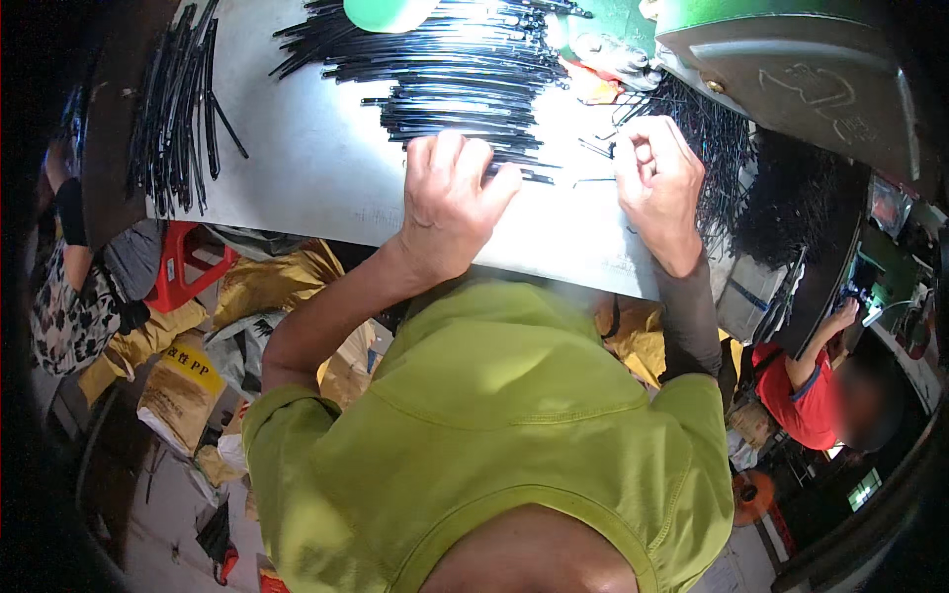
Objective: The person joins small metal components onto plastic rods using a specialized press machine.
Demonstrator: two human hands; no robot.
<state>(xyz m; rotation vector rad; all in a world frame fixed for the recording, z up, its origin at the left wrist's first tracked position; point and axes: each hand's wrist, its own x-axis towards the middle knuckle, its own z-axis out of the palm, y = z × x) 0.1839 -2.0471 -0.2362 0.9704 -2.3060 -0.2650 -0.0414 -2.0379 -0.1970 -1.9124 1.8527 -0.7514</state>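
While a loose bundle of black strips (178, 109) lies along the far left of the grey table (316, 168), the person in the lime-green shirt leans over the near edge with both hands up on the surface. Just right of that bundle is bare table, then a broad heap of thin black rods (445, 69) spread across the middle. The left hand (450, 198) rests palm down at the near fringe of this heap, fingers (445, 153) curled narrow over the ends of the closest rods and touching them. A little to the right, the right hand (657, 183) is closed, its fingers (643, 148) pinched tight on a short black piece (603, 148) whose tip juts leftward from them, close above the table. Beyond it, dark wire mesh (722, 148) sits beneath a green machine housing (791, 69).
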